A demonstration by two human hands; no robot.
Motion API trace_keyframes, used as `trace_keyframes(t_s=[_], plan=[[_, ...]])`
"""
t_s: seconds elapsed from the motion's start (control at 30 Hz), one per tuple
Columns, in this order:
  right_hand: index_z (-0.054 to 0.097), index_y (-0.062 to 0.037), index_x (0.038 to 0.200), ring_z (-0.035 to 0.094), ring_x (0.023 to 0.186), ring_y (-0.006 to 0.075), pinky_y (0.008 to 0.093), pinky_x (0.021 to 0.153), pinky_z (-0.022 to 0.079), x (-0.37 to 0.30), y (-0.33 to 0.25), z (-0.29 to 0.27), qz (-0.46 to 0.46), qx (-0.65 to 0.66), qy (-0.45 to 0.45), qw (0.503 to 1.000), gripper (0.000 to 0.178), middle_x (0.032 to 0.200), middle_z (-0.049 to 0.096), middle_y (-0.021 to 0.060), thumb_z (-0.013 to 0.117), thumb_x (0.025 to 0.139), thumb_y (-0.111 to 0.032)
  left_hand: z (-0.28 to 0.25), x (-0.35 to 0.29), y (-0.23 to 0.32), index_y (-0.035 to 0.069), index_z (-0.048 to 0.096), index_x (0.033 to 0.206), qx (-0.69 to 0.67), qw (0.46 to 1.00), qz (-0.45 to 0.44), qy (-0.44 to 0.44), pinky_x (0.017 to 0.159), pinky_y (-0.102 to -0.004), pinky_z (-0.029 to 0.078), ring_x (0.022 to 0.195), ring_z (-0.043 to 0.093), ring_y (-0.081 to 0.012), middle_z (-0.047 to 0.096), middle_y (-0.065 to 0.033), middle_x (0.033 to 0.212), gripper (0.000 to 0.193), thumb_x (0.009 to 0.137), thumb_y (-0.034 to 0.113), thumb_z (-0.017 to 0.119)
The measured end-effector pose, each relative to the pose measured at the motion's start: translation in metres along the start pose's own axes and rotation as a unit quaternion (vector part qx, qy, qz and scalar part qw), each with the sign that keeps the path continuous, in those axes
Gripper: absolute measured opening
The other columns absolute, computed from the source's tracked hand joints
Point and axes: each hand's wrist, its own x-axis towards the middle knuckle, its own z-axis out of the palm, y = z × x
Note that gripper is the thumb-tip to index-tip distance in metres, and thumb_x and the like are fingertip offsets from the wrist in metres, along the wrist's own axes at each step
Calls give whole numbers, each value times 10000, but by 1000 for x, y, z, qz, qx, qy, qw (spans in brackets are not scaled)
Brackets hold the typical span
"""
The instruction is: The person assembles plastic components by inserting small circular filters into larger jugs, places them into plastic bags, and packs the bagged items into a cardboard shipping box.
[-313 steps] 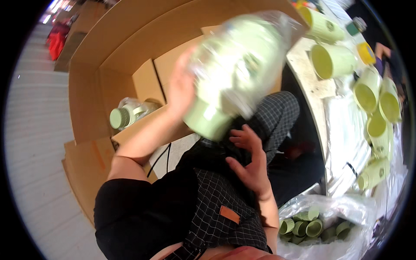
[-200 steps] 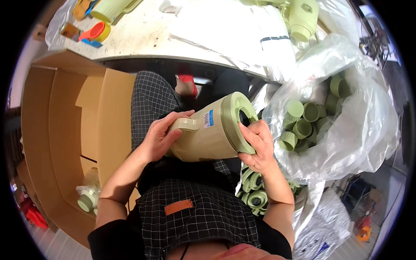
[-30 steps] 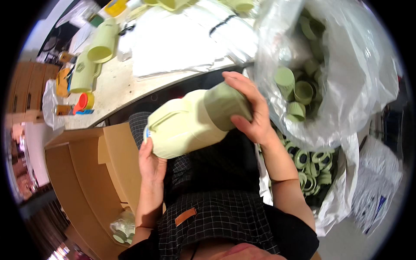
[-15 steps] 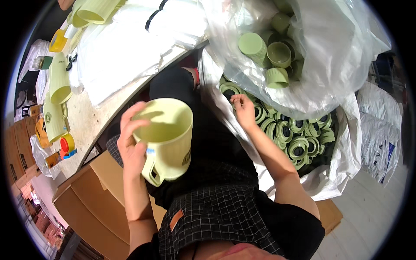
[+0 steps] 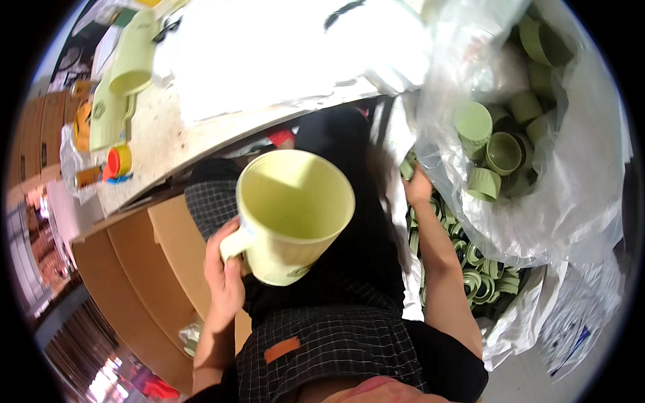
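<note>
A large pale green pitcher (image 5: pixel 289 208) is upright in front of my apron, its wide mouth facing up. My left hand (image 5: pixel 225 269) is closed around its handle, on the left side. To the right, my right hand (image 5: pixel 419 185) reaches into a white sack (image 5: pixel 393 144) of green ring-shaped lids (image 5: pixel 480 285). Its fingers are closed on a green lid (image 5: pixel 407 165), seen only in part beside the sack's wall.
A clear plastic bag (image 5: pixel 571 174) of green cups (image 5: pixel 502 153) overhangs the sack. White sheeting (image 5: pixel 269 60) covers much of the table. More pitchers (image 5: pixel 134 54) and a roll of tape (image 5: pixel 119 160) lie at its left. An open cardboard box (image 5: pixel 134 282) stands at lower left.
My left hand has shifted from the pitcher's side to its handle. At my right fingers a green lid now shows. The whole view has turned, moving the bag and sack rightward.
</note>
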Motion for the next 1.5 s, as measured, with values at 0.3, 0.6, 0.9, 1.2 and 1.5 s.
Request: trace_keyframes(t_s=[0.3,0.6,0.9,1.2,1.5], plan=[[582,19,1307,617,967,282,368,902,472,-98,-157,-226,-252,296,53,920,549,1056,656,150,688,902,-335,9,3,-16,7,540,1293,-153,982,78,-77,1058,-428,428,1342,508,-380,565,-230,1376,386,1036,294,507],[675,-10,1228,545,763,254,372,727,436,-133,-262,-238,-631,159,-38,759,604,880,584,66,590,921,-524,-9,-14,-21,-8,537,1314,-229,967,61,-98,1041,-386,461,1234,604,-300,561,-195,1420,378,938,10,504],[618,23,1305,526,813,266,375,742,439,-154,-266,-242,-561,168,-79,807,558,879,566,106,542,982,-426,1,-38,-10,22,549,1280,-103,991,86,-32,947,-407,522,1124,646,-381,540,-202,1425,380,929,148,621],[487,57,1389,542,852,356,421,780,460,-174,-296,-259,-515,58,-110,849,556,920,526,175,486,1021,-361,8,-41,-27,31,517,1301,-81,990,115,2,836,-420,565,1031,675,-382,508,-214,1444,462,893,173,680],[480,9,1444,516,1064,185,325,1010,387,-91,-289,-284,-397,194,-169,881,682,1104,557,76,485,1001,-509,0,-49,-27,32,525,1293,-130,979,157,-3,896,-420,545,1109,646,-425,445,-237,1501,440,877,99,653]])
